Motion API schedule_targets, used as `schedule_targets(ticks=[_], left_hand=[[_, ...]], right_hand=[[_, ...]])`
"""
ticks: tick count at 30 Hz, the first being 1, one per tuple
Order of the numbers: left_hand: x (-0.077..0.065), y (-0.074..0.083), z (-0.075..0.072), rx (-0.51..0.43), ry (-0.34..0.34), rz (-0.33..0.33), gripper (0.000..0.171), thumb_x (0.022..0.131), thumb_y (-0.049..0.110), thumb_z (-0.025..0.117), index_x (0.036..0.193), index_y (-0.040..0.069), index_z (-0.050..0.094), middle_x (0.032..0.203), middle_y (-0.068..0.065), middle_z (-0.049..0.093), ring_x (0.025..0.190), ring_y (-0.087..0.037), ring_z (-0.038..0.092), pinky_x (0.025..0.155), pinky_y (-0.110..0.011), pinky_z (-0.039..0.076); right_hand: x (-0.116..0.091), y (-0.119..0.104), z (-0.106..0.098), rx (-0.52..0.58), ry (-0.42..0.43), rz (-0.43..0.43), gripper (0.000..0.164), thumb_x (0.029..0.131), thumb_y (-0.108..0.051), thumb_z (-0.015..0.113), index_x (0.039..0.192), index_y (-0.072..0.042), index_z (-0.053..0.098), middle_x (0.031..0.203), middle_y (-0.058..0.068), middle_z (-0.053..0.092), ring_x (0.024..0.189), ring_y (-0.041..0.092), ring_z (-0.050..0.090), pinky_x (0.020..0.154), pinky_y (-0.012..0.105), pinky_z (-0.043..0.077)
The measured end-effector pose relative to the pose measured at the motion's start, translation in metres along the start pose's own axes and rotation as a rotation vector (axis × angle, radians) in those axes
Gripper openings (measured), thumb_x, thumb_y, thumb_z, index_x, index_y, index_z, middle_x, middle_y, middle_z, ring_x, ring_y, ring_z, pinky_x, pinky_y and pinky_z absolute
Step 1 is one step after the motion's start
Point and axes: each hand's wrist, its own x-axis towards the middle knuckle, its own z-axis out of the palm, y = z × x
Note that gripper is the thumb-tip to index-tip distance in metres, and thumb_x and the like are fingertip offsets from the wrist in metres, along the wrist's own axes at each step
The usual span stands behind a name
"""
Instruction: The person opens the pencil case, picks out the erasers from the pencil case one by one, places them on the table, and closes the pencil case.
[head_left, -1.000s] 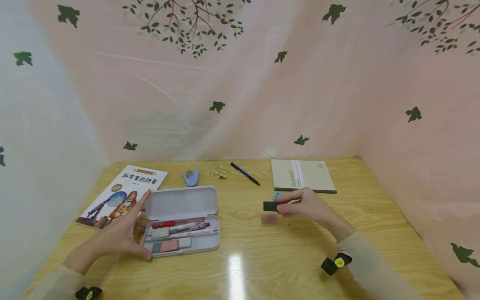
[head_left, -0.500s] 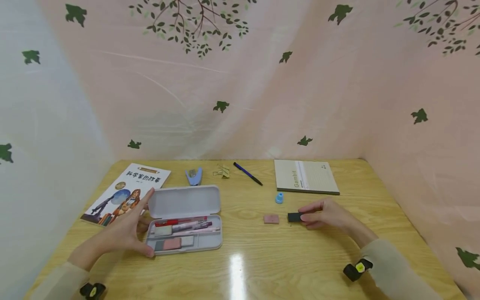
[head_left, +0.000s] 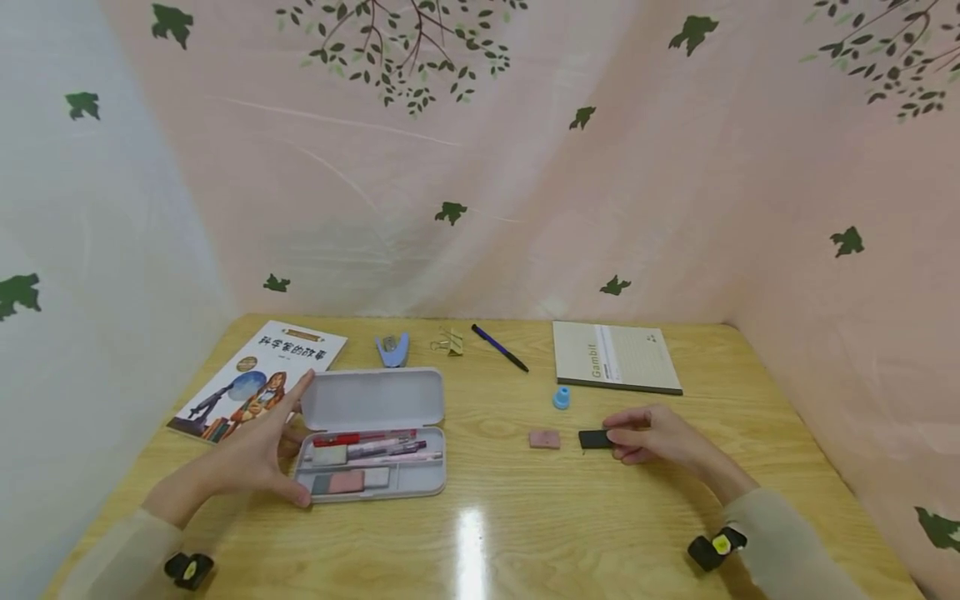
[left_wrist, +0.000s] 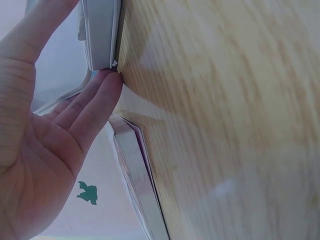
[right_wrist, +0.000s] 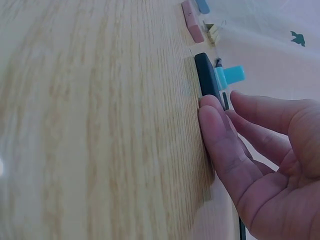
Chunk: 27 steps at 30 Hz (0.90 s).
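A light grey pencil case (head_left: 373, 398) lies with its lid up, left of the table's middle. Inside are a red pen (head_left: 348, 438), other pens and several eraser-like blocks, one pink and grey (head_left: 347, 482). My left hand (head_left: 251, 458) grips the case's left end, thumb at the front corner and fingers behind. On the right, my right hand (head_left: 663, 439) pinches the near end of a black eraser (right_wrist: 206, 72) lying on the table. A pink eraser (head_left: 544, 439) rests just left of it, apart. Behind these stands a small light-blue cone-shaped piece (head_left: 562, 398).
A picture-covered book (head_left: 258, 379) lies at the back left. Along the back are a blue staple-remover-like tool (head_left: 392, 350), a gold binder clip (head_left: 452, 342), a blue pen (head_left: 500, 347) and a beige notebook (head_left: 641, 358). Hanging cloth (head_left: 480, 267) borders the table.
My right hand has carried the black eraser from above the pink eraser to the right and down onto the table. The left hand stays on the pencil case; the head view shifts slightly.
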Motion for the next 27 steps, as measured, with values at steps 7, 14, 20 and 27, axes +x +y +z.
schedule_targets(ticks=[7,14,20,27], left_hand=[[0.002,-0.003,0.001,-0.004,0.004,0.012,0.153,0.058,0.045,0.098,0.161,0.035,-0.014,0.145,-0.038,0.035,0.096,-0.022,0.07,0.08,-0.035,0.057],[0.002,-0.002,0.0,0.004,0.008,0.029,0.153,0.058,0.046,0.098,0.162,0.033,-0.014,0.141,-0.035,0.039,0.096,-0.023,0.07,0.079,-0.035,0.058],[0.001,-0.003,0.001,0.001,0.009,0.033,0.152,0.059,0.045,0.098,0.162,0.034,-0.013,0.142,-0.036,0.039,0.096,-0.022,0.071,0.079,-0.035,0.058],[0.0,-0.004,0.001,-0.005,0.012,0.027,0.152,0.059,0.045,0.098,0.162,0.035,-0.013,0.14,-0.034,0.04,0.096,-0.022,0.07,0.079,-0.035,0.058]], right_hand=[[-0.002,0.0,0.002,-0.018,0.019,-0.004,0.049,0.1,-0.02,0.068,0.134,0.013,0.056,0.103,0.015,0.071,0.089,0.023,0.071,0.078,0.037,0.06],[-0.004,-0.005,0.005,-0.044,0.044,-0.015,0.049,0.099,-0.021,0.069,0.134,0.011,0.058,0.108,0.017,0.067,0.089,0.025,0.07,0.077,0.039,0.06],[-0.007,-0.011,0.008,-0.065,0.049,-0.026,0.049,0.098,-0.023,0.07,0.133,0.009,0.059,0.108,0.016,0.066,0.088,0.025,0.068,0.073,0.037,0.061],[-0.01,-0.038,0.025,-0.147,0.041,-0.134,0.046,0.097,-0.026,0.072,0.13,0.004,0.064,0.109,0.014,0.066,0.082,0.025,0.067,0.07,0.036,0.059]])
